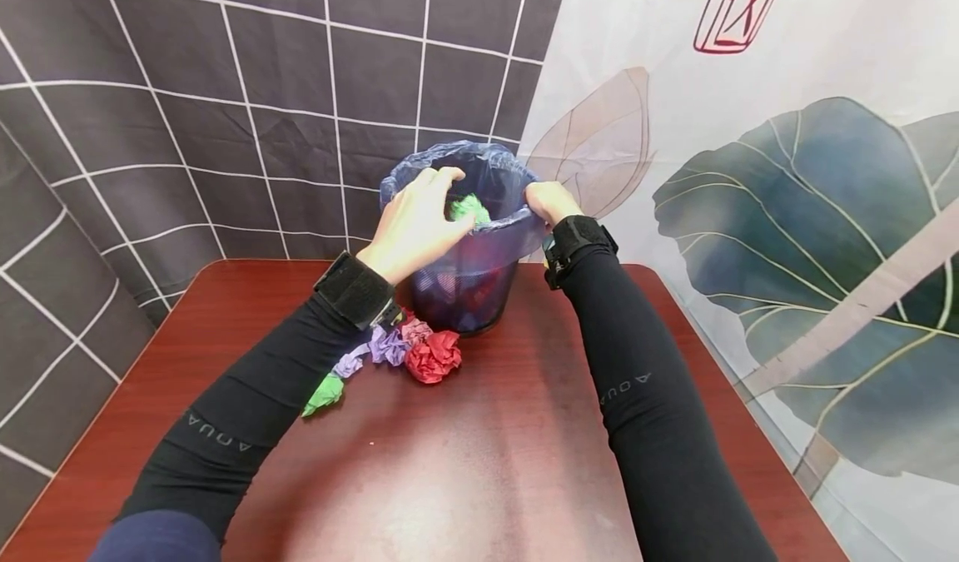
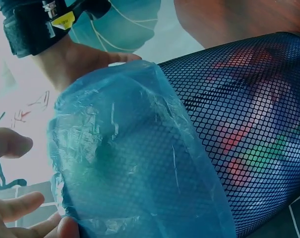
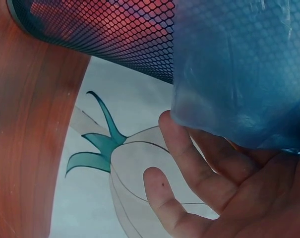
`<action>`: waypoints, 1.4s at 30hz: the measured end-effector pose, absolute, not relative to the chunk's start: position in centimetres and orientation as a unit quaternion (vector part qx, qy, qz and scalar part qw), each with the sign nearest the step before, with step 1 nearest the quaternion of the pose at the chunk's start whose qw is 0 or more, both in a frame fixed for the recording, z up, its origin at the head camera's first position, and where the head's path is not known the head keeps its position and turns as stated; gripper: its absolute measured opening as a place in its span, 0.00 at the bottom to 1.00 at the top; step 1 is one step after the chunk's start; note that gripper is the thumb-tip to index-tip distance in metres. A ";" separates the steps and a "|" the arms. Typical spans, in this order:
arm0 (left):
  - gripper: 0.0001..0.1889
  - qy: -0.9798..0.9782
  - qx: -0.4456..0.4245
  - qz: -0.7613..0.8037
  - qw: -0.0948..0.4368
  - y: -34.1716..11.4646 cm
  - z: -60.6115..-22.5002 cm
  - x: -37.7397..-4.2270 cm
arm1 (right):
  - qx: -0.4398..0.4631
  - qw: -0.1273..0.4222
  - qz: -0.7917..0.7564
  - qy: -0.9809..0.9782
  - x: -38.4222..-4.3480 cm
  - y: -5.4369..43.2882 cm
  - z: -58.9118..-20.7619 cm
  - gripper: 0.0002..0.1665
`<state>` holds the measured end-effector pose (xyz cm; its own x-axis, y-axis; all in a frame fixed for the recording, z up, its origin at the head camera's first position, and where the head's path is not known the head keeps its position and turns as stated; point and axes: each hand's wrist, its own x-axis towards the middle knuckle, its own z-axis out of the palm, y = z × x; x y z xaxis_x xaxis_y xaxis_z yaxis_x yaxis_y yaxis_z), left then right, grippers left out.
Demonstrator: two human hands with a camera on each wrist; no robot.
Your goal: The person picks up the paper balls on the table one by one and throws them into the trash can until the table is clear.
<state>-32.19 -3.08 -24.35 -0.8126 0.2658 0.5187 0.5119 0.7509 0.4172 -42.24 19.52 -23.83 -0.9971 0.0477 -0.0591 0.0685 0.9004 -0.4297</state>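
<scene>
A black mesh trash bin (image 1: 466, 300) stands upright at the back of the table, lined with a translucent blue trash bag (image 1: 498, 244) folded over its rim. My left hand (image 1: 419, 227) reaches over the near left rim, thumb and fingers spread apart. Just past them, a crumpled green paper ball (image 1: 469, 209) shows inside the opening. On the right side, my right hand (image 1: 553, 202) holds the bin's rim; the right wrist view has its fingers (image 3: 182, 141) along the outside of the bag. Red and green paper shows through the mesh (image 2: 259, 148).
Left of the bin's base lie crumpled paper balls: red (image 1: 434, 357), pink (image 1: 415, 330), purple (image 1: 387, 345) and green (image 1: 325, 394). The reddish-brown table (image 1: 419, 479) ends at a grey grid-patterned cloth (image 1: 277, 129) behind and a white leaf-patterned cloth (image 1: 599, 71) on the right.
</scene>
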 end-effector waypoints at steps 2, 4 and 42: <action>0.31 -0.911 -0.211 -0.280 0.217 -3.1 -24.5 -32.2 | 0.034 0.025 -0.226 0.973 -42.2 19.4 -23.9 0.31; 0.31 -0.909 -0.213 -0.282 0.220 -3.3 -24.7 -32.2 | 0.039 0.026 -0.237 0.970 -42.2 19.4 -23.9 0.31; 0.25 -0.936 -0.254 -0.187 0.155 -6.5 -40.2 -25.7 | 0.037 0.022 -0.243 0.969 -41.8 19.4 -23.6 0.33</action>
<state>-25.71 -6.51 -40.23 -0.8232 0.4173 0.3851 0.5334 0.8008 0.2723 -41.77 19.38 -23.63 -0.9962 0.0617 -0.0611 0.0832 0.8792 -0.4691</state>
